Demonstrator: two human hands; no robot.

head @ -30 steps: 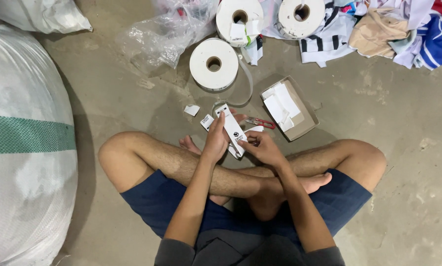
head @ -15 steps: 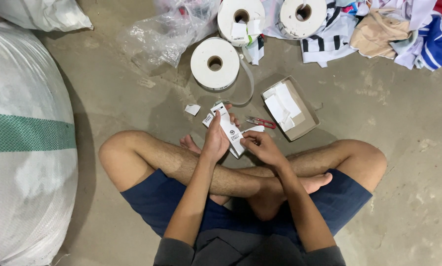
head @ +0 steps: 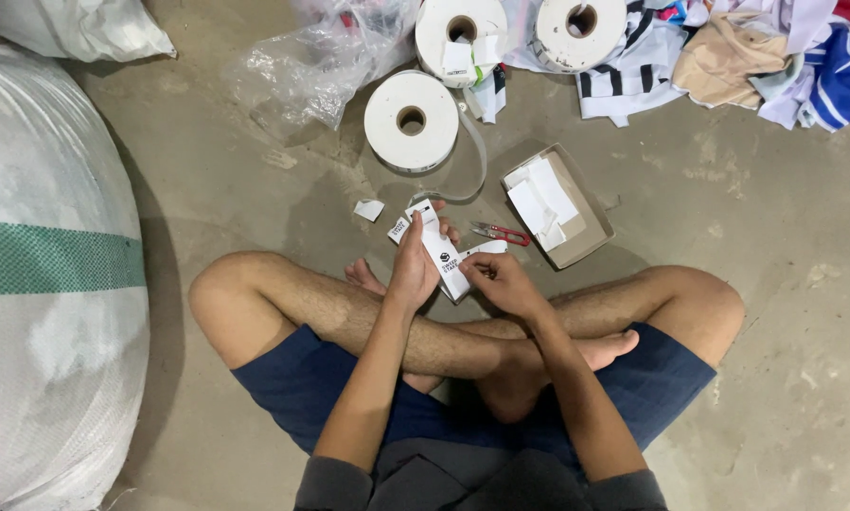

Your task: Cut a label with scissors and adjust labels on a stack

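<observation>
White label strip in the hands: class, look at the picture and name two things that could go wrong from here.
1. The label strip runs back to a roll on the floor; a pull by the left hand or right hand might drag or unwind it.
2. The red-handled snips lie on the floor close to the hands and bare legs, so a careless reach could nick skin.

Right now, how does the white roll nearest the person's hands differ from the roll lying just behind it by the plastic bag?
The near roll lies alone on bare concrete, with a loose strip trailing from it toward the left hand; the far roll shows no such strip. The far roll carries a small white label piece on its face, while the near roll's face is plain. The far roll is cut off by the picture's top edge. Both are white, lie flat and have brown cardboard cores.
</observation>
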